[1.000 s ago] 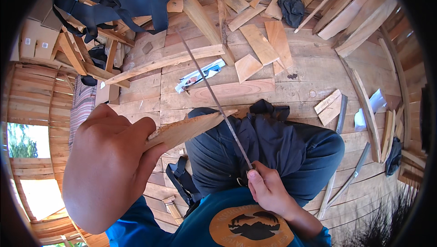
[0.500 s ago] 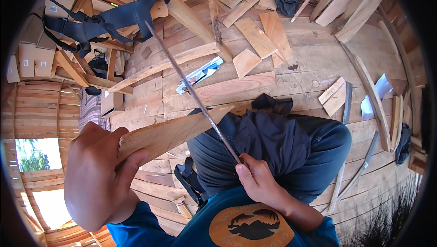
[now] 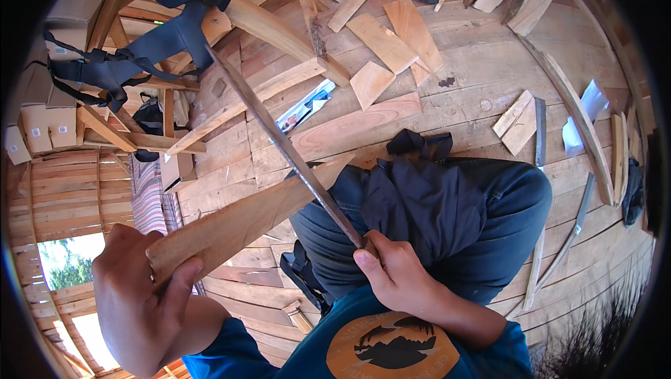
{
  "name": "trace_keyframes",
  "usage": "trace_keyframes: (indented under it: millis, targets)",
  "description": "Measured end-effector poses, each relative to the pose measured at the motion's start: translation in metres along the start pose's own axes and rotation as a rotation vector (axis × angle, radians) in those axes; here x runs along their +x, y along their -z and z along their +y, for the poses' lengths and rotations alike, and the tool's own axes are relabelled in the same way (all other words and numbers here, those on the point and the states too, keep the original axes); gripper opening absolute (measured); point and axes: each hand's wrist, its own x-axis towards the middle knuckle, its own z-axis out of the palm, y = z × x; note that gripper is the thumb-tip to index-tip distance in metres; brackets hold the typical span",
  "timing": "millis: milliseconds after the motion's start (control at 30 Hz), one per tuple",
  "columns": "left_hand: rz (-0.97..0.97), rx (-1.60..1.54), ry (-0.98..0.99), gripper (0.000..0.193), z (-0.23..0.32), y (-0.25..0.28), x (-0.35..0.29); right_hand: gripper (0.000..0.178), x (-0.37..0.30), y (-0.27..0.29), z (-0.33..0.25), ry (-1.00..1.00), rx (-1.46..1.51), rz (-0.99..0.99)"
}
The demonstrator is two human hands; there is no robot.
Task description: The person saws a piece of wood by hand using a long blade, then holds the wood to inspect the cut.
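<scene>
My left hand (image 3: 143,302) is closed round the near end of a flat wooden board (image 3: 234,225), thumb on top. The board slants up to the right and tapers to a point over my left knee. In my right hand (image 3: 402,274), closed round a short handle, is a long, narrow machete-like blade (image 3: 276,138), seen nearly edge-on. It points away to the upper left and crosses in front of the board near the tapered end. Whether the two touch, I cannot tell. Dark cloth (image 3: 426,201) lies bunched across my lap.
Plank offcuts (image 3: 381,43) lie on the board floor ahead, with a long beam (image 3: 258,103) and a blue-and-white packet (image 3: 305,106) closer in. Black straps (image 3: 133,57) hang at upper left near cardboard boxes (image 3: 49,127). Curved strips (image 3: 570,117) lie at right.
The blade has turned to show more of its flat side. My left hand and the board have shifted slightly left and down in view. The whole view has tilted a little.
</scene>
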Motion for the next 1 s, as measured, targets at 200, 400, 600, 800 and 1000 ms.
trace_keyframes:
  millis: [200,400,600,800,1000]
  targets:
    - [-0.093,0.039,0.073,0.034,0.007,-0.005,0.006,0.037,0.006,0.003,0.017,-0.003,-0.074,0.020]
    - [-0.135,0.047,-0.022,0.038,-0.004,0.003,-0.002,0.035,-0.004,0.000,-0.002,0.095,-0.118,-0.002]
    - [-0.073,0.065,0.006,0.033,0.006,-0.002,0.008,0.034,0.003,0.000,0.029,0.042,-0.248,0.107]
    - [-0.030,0.042,0.058,0.034,-0.001,-0.004,-0.004,0.037,0.003,0.011,0.044,0.001,-0.431,0.209]
    - [-0.053,0.082,0.031,0.037,-0.006,-0.001,-0.007,0.039,-0.025,0.009,0.048,-0.188,0.109,0.110]
